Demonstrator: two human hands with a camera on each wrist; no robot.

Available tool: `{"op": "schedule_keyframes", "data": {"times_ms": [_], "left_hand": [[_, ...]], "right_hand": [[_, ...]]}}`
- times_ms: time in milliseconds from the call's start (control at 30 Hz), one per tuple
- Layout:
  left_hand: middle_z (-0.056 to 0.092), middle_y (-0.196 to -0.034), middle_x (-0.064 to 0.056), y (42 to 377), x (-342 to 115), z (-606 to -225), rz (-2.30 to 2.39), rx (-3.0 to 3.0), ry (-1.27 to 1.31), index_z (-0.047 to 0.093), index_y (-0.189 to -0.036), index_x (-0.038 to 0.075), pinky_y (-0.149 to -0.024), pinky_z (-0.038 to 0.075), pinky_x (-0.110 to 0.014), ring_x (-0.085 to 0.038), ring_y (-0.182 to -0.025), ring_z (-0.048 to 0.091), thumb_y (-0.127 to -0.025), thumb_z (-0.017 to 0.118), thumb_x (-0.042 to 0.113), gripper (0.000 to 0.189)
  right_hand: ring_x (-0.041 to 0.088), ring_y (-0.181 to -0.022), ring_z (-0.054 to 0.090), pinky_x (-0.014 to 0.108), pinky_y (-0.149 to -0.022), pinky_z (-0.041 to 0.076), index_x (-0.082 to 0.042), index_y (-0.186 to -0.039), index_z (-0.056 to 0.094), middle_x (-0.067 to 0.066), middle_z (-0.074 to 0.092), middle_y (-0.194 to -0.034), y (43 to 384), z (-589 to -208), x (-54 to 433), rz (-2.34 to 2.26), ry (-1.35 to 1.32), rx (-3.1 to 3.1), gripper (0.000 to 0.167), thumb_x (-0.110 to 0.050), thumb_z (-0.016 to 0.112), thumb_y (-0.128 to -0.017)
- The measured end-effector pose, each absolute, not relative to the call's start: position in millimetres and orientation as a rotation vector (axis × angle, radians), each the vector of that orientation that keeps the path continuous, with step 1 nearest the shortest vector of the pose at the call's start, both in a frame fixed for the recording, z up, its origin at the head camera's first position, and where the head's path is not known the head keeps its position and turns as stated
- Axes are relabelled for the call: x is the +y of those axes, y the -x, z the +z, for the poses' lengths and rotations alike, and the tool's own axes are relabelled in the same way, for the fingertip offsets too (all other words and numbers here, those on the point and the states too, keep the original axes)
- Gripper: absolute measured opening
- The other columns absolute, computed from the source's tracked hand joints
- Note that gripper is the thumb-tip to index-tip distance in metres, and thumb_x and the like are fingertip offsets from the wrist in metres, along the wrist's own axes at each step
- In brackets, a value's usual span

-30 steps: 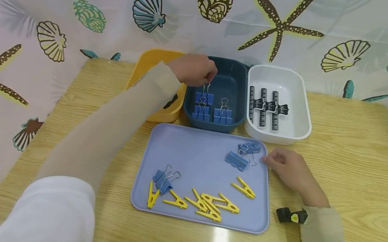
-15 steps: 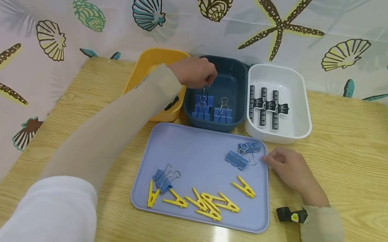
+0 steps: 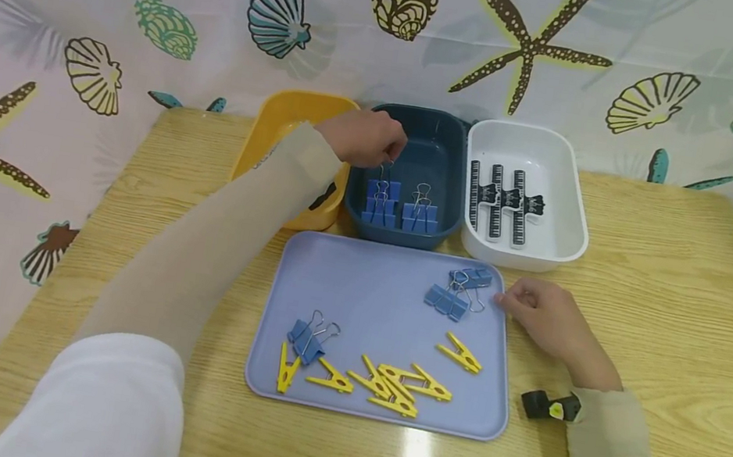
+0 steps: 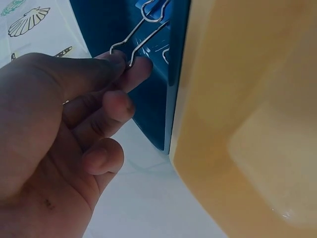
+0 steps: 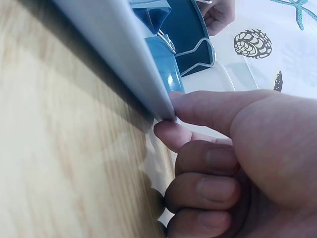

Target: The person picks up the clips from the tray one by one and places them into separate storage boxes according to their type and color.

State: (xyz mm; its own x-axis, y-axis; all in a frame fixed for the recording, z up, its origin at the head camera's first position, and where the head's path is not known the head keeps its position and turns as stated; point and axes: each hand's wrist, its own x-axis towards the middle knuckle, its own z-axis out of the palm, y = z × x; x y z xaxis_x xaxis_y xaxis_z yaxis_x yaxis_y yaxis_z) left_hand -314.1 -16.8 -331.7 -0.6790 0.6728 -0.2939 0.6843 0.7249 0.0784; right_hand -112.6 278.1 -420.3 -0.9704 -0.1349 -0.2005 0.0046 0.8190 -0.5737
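Left hand (image 3: pixel 364 137): thumb and fingertip pinch the silver wire handle of a blue metal binder clip (image 3: pixel 383 186). That clip is inside the dark blue rounded plastic bin (image 3: pixel 443 163), handle up, behind a second blue binder clip (image 3: pixel 379 212); a third blue binder clip (image 3: pixel 420 219) stands to their right.

Right hand (image 3: pixel 550 323): thumb and index finger pinch the right rim of the pale lavender-blue rectangular tray (image 3: pixel 365 284), other fingers curled. Just beside, on the tray: two overlapping blue binder clips (image 3: pixel 446 302). Another blue binder clip (image 3: pixel 307 340) lies at lower left, near yellow clothespins (image 3: pixel 394 387).

Yellow plastic bin (image 3: pixel 270 119) left of the blue one, partly covered by the forearm; white plastic bin (image 3: pixel 561 230) right, holding three black-and-white piano-key-patterned clips (image 3: pixel 511 203).
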Motion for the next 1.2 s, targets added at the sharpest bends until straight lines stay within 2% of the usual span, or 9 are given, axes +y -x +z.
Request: {"op": "schedule_keyframes", "data": {"times_ms": [433, 900, 1200], "left_hand": [[0.066, -0.114, -0.007, 315.1, -17.3, -333.5, -0.038, 2.638, -1.055, 0.065, -0.113, 0.010, -0.091, 0.051, -0.036, -0.023, -0.094, 0.060, -0.096, 0.048, 0.007, 0.025], [0.066, -0.112, -0.005, 313.7, -15.6, -333.9, -0.092, 2.645, -1.006, 0.064, -0.116, 0.012, -0.091, 0.051, -0.035, -0.022, -0.094, 0.060, -0.096, 0.054, 0.018, 0.023], [0.065, -0.113, -0.006, 314.2, -16.5, -335.7, -0.103, 2.629, -0.989, 0.062, -0.121, 0.010, -0.092, 0.051, -0.036, -0.023, -0.095, 0.059, -0.096, 0.054, 0.019, 0.028]], "right_hand": [[0.016, -0.066, 0.047, 0.026, -0.062, 0.038, -0.007, -0.086, 0.067, -0.003, 0.047, -0.059, 112.3, -419.9, 277.9, -0.872, 0.113, 2.780, 0.025, -0.030, 0.060, -0.094], [0.014, -0.067, 0.046, 0.025, -0.061, 0.037, -0.007, -0.087, 0.067, -0.006, 0.045, -0.057, 111.5, -419.0, 277.4, -0.881, 0.109, 2.769, 0.029, -0.034, 0.059, -0.094], [0.016, -0.066, 0.046, 0.026, -0.062, 0.038, -0.007, -0.085, 0.066, -0.003, 0.045, -0.057, 112.3, -419.8, 277.3, -0.880, 0.096, 2.765, 0.026, -0.030, 0.059, -0.095]]}}
